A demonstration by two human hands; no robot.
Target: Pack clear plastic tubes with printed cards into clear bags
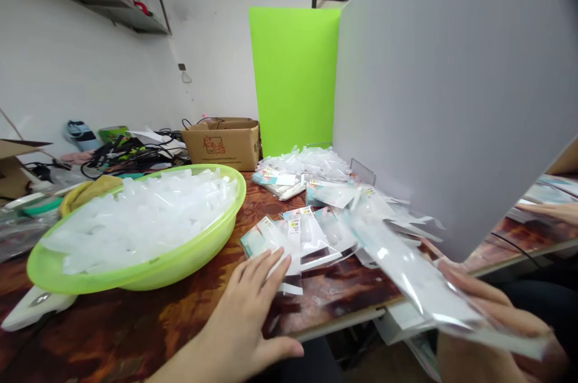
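Note:
My left hand (246, 305) lies open, fingers stretched out and thumb apart, at the near edge of several flat clear packets (307, 229) with printed cards and price labels. Its fingertips reach the closest packet. At the lower right, my right hand (501, 326) is closed on a long clear plastic packet (410, 265), held tilted with its far end over the other packets. Part of that packet is blurred. Below it, more clear packaging (401, 320) hangs past the table edge; whether my right hand also holds this, I cannot tell.
A green basin (212, 250) heaped with translucent white pieces (153, 214) stands on the left. A cardboard box (221, 145) and a white pile (311, 160) are farther back. A tall grey-and-green divider (433, 82) bounds the right side. Another person's hand (551, 211) shows beyond it.

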